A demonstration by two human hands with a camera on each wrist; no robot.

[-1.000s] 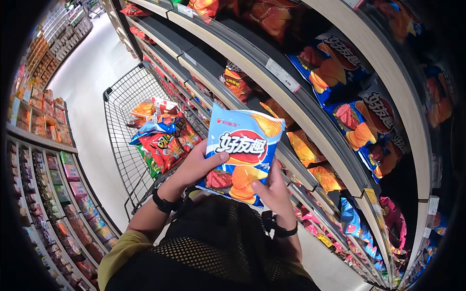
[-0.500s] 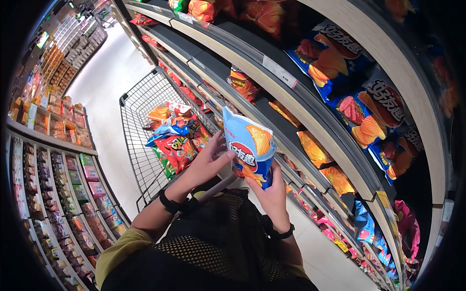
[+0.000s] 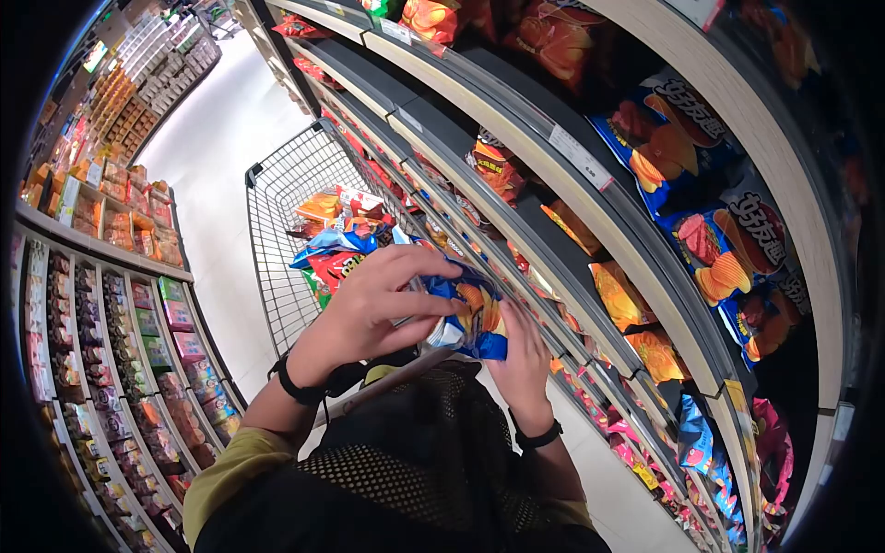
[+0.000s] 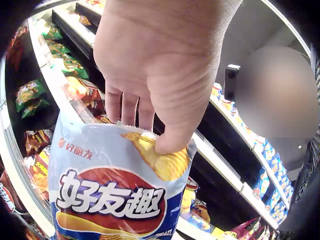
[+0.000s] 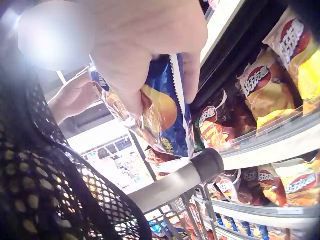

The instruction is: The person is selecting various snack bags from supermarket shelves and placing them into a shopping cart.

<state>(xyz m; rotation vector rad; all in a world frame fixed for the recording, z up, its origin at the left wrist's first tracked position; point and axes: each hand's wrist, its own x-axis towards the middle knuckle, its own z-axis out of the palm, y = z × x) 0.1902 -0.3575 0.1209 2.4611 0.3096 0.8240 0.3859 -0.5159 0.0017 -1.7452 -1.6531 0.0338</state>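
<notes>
A blue potato chip bag (image 3: 479, 309) with chips pictured on its front is held between both hands, tilted over the cart handle (image 5: 170, 187). My left hand (image 3: 373, 300) pinches its top edge; in the left wrist view the thumb lies on the pale blue front of the chip bag (image 4: 110, 195) and the other fingers go behind it. At the bag's other end is my right hand (image 3: 524, 364), gripping it with the thumb on one face and fingers on the other, as the right wrist view shows beside the chip bag (image 5: 167, 132).
Ahead stands a wire shopping cart (image 3: 277, 226) with several snack bags (image 3: 336, 235) inside. Along the right run shelves (image 3: 544, 134) stocked with chip bags (image 3: 728, 244). Lower racks of packaged goods (image 3: 101, 369) line the left side of the aisle floor (image 3: 217, 175).
The bag has gone from facing me upright to tilted, its front now partly covered by the left hand. That hand has moved from its side to its top edge. The right hand keeps hold.
</notes>
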